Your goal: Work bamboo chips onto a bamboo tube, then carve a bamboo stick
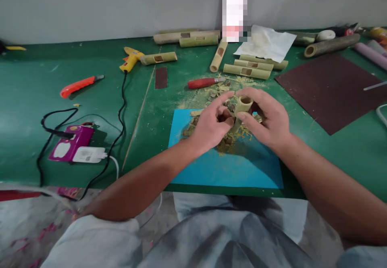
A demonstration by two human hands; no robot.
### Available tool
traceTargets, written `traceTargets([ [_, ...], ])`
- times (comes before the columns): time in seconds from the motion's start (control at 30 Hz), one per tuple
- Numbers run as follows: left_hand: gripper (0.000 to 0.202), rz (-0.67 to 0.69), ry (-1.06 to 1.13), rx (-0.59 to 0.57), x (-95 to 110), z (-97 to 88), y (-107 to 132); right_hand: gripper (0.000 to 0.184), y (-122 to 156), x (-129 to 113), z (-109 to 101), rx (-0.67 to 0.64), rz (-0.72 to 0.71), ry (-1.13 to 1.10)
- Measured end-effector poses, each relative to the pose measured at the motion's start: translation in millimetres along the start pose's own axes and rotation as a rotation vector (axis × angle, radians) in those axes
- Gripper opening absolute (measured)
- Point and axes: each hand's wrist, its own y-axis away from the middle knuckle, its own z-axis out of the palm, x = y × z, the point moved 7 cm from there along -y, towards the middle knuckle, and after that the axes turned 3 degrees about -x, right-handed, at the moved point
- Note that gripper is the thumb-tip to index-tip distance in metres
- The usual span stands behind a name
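Note:
A short bamboo tube [244, 105] stands tilted between my hands, its hollow end facing up. My right hand [270, 116] grips it, thumb on the near side and fingers round the far side. Curled against the tube's lower left side is my left hand [208, 126], its thumb touching the bamboo; part of that grip is hidden. Beneath both hands lies a blue sheet [242, 171] scattered with bamboo shavings [225, 147] and dark chips. Just beyond them rests a red-handled carving tool [202, 83], its metal end among the shavings.
Cut bamboo pieces [246, 71] lie toward the wall, beside white paper [266, 44]. Brown sandpaper [332, 92] covers the right side. Leftward are a yellow glue gun [131, 60], an orange utility knife [79, 86], and a purple power strip [75, 139] with trailing cords.

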Motion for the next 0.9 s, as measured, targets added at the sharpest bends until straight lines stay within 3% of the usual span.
traceTargets([
  [0.43, 0.058, -0.006, -0.057, 0.064, -3, -2.8, 1, 0.037, 1, -1, 1, -0.008, 0.036, -0.005],
  [0.7, 0.056, -0.035, -0.071, 0.014, -2, -2.5, 4, 0.036, 6, 9, -3, 0.044, 0.089, -0.038],
  [0.8, 0.047, -0.028, -0.126, 0.006, 0, -4.2, 9, 0.038, 9, 15, -6, 0.062, 0.122, -0.044],
  [0.9, 0.025, 0.012, -0.155, 0.026, 3, -10.8, 12, 0.039, 11, 18, -8, 0.072, 0.125, -0.044],
])
